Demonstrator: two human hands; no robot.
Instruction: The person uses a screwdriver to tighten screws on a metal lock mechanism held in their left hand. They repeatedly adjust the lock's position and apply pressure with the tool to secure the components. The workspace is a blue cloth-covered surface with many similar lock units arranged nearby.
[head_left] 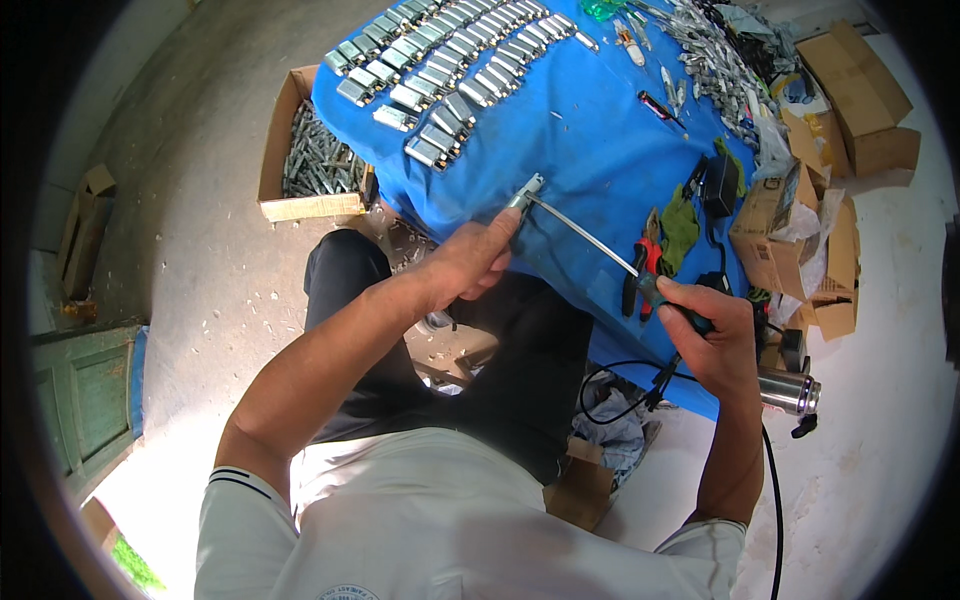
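Both hands: screwdriver (585, 232) meets, seemingly, metal part (527, 190).

You sit in a makeshift workshop: blue-covered table (600, 130) with rows of metal parts (450, 60), pliers (642, 262), cardboard boxes (860, 95).

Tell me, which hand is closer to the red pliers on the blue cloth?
Right. The right hand grips the screwdriver handle just beside the red pliers. The left hand is farther off to their left, holding a small metal part.
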